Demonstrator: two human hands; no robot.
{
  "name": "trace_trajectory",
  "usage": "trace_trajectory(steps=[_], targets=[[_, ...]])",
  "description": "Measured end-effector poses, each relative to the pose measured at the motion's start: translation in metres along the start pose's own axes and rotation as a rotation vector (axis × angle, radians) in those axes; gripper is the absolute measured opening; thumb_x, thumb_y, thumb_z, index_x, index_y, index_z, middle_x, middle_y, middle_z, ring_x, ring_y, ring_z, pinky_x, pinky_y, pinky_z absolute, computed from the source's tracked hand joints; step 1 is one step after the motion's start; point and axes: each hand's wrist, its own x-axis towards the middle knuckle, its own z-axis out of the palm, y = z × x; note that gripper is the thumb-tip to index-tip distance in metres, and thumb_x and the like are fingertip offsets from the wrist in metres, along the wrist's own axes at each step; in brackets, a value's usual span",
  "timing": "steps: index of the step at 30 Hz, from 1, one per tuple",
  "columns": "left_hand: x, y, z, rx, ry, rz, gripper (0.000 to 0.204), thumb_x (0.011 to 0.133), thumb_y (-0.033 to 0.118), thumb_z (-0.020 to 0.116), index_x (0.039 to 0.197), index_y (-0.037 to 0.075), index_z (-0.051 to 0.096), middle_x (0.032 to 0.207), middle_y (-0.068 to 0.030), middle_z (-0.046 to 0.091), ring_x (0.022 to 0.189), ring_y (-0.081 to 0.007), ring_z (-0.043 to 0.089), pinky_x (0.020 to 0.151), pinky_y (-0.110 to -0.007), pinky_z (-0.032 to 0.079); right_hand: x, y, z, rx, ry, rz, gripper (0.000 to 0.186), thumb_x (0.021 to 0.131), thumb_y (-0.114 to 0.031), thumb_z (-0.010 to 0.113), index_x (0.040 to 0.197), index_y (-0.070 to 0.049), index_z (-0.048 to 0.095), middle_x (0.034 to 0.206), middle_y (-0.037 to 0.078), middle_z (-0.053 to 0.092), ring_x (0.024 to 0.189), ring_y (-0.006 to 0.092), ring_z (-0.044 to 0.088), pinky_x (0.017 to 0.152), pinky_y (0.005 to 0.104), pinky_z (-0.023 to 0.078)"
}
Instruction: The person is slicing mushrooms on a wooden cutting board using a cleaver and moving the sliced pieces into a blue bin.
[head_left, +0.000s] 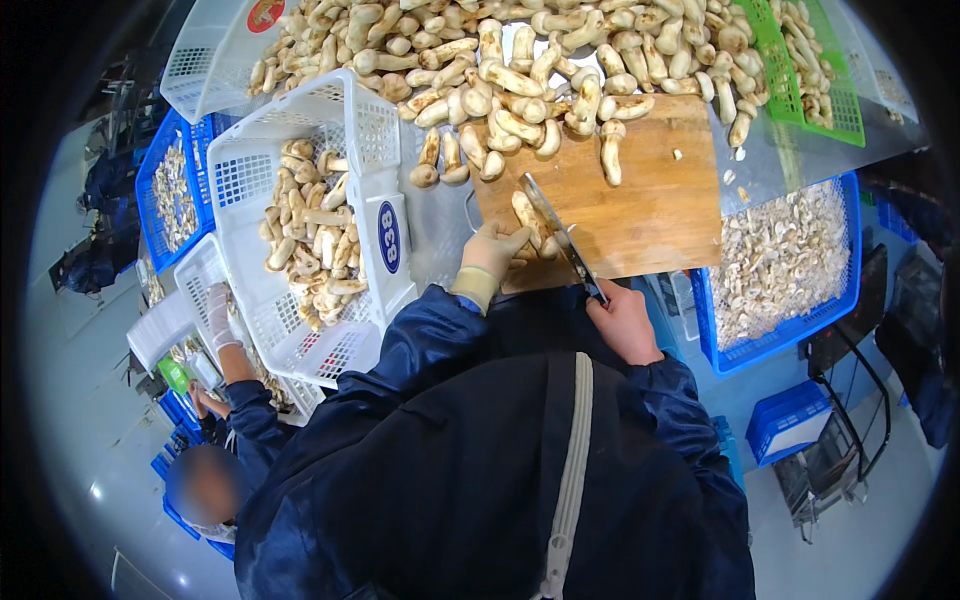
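A grey metal table with a shiny top spans the upper part of the frame. A big heap of pale, brown-marked mushrooms lies along its far side, at top centre, and spills onto the upper part of a wooden cutting board. The board lies right of centre, its lower right corner reaching past the table edge. One mushroom lies apart from the heap at the board's lower left, and a small pale scrap near its right side. More white scraps dot the metal just right of the board. A green basket stands at upper right.
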Motion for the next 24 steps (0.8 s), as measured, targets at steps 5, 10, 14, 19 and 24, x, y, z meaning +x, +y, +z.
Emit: trace_trajectory(steps=[5,10,14,19,24], targets=[[0.028,-0.034,-0.006,0.279,0.057,0.162,0.025,0.079,0.015,0.066,0.087,-0.001,0.048,0.075,-0.0096,0.06,0.059,-0.0162,0.061,0.048,-0.025,0.048,0.002,0.008,0.01,-0.014,0.027,-0.076,0.019,0.076,-0.012,0.053,0.09,0.0,0.058,0.069,0.025,0.056,0.069,0.0396,0.057,0.06,0.0444,0.045],[-0.006,0.019,0.017,0.138,0.028,-0.023,0.019,0.079,0.012,0.061,0.088,0.0,0.049,0.069,-0.0128,0.059,0.052,-0.0185,0.058,0.041,-0.029,0.045,-0.006,0.008,0.01,0.044,0.056,-0.16,0.017,0.078,-0.014,0.052,0.086,0.001,0.053,0.066,0.025,0.056,0.065,0.0403,0.057,0.058,0.0453,0.046],[-0.021,0.031,0.023,0.272,0.094,0.002,0.016,0.079,0.014,0.058,0.089,0.005,0.049,0.07,-0.0126,0.06,0.055,-0.0194,0.058,0.045,-0.033,0.045,-0.013,0.012,0.021,-0.149,0.034,-0.13,0.017,0.078,-0.014,0.052,0.087,0.0,0.049,0.064,0.023,0.057,0.061,0.0389,0.058,0.055,0.0457,0.048],[0.033,-0.025,-0.001,0.509,-0.037,0.355,0.016,0.08,0.018,0.057,0.09,0.006,0.054,0.073,-0.0093,0.061,0.072,-0.0191,0.059,0.059,-0.034,0.047,-0.018,0.013,0.028,-0.228,-0.041,-0.116,0.034,0.078,-0.018,0.055,0.108,-0.004,0.049,0.065,0.02,0.059,0.06,0.0372,0.059,0.055,0.0453,0.048],[0.014,-0.005,0.006,0.422,-0.128,0.343,0.018,0.081,0.021,0.057,0.091,0.005,0.056,0.077,-0.0094,0.062,0.078,-0.0196,0.06,0.064,-0.034,0.048,-0.034,0.01,0.033,-0.377,-0.012,-0.081,0.042,0.077,-0.02,0.056,0.113,0.0,0.048,0.061,0.017,0.059,0.056,0.0327,0.06,0.05,0.0426,0.048]])
